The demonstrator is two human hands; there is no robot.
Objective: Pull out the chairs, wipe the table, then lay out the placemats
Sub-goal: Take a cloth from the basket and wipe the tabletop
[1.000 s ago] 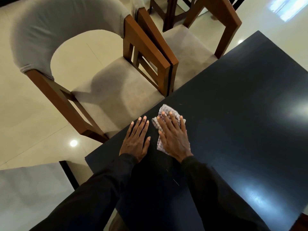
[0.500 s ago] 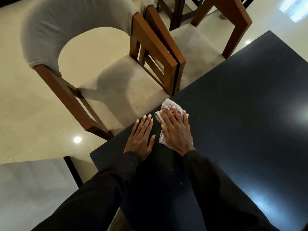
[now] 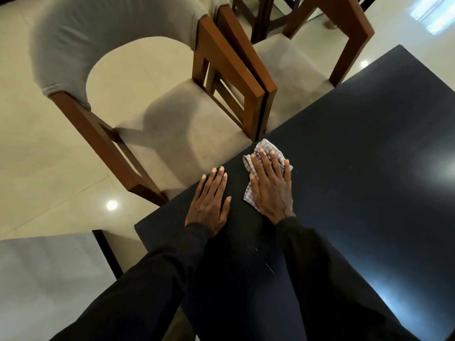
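**Q:** Head view. Where is the cloth [image 3: 267,147]?

**A:** Flat on the table [image 3: 369,148], close to the edge that faces the 2 chairs. The right hand [image 3: 270,190] pins it there. Only its far end and left margin show past the hand.

**Q:** State of each hand?

**A:** Right hand: fingers straight and spread, pressing down on the cloth, with no curl round it. Left hand [image 3: 209,203]: released, palm down on bare table just beside the right hand. It holds nothing, and its fingertips reach the table edge.

**Q:** Which relation governs the next stroke?

**A:** Direction. Hand and cloth sit at the left edge, near the near corner. The table's long axis runs away forward and to the right, so nearly all of the top lies right of the cloth. Judgement: stroke right or along that axis, driven by the right hand, since it bears on the cloth.

**Q:** Chairs?

**A:** Near chair [image 3: 172,134] and far chair [image 3: 293,67] stand side by side, seats exposed beside the table edge. Whether their arms touch cannot be told.
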